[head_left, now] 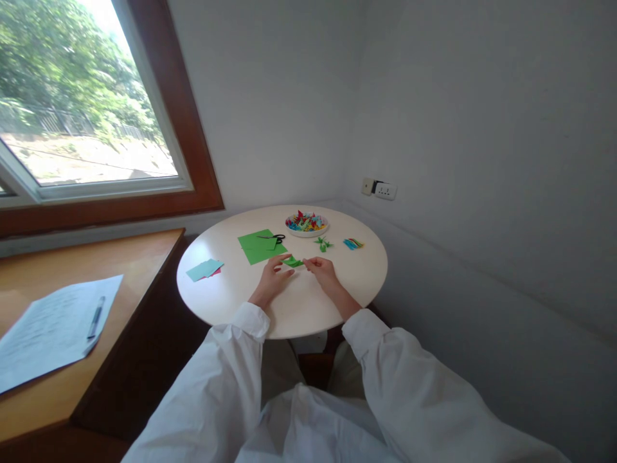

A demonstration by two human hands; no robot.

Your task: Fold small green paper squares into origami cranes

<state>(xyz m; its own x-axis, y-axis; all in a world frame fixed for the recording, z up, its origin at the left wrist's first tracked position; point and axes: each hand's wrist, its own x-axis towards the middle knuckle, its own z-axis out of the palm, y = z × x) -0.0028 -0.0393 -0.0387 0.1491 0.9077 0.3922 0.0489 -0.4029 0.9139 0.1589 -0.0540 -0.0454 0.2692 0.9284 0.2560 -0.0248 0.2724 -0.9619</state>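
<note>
A corner of a room with plain pale walls (457,96); at the left, a brown-framed window (91,96) looks out on trees and a fence. Sockets (385,190) are set low on the right-hand wall. Below the window, a wooden desk (139,263) bears a sheet of written paper (53,328) with a pen (96,317) lying on it.

In the middle stands a white, round-edged table (241,296). A person in white sleeves (308,411) sits at it, both forearms reaching over the near edge. Between the two hands, near the middle of the table, is a small green strip (292,262). The right hand (324,270) pinches its right end, thumb and forefinger closed together. The left hand (274,278) is at its left end, fingers curved and thumb spread well away from the forefinger; whether it grips the strip cannot be told.

Just beyond the left hand lies a green sheet (255,249), with black-handled scissors (279,238) on its far part. Further left are pale blue cards (205,269), a red one showing beneath. Beyond the right hand are green folded pieces (323,244), then, to their right, a bunch of coloured strips (353,244). At the far side, a white bowl (313,234) is heaped with many-coloured bits.
</note>
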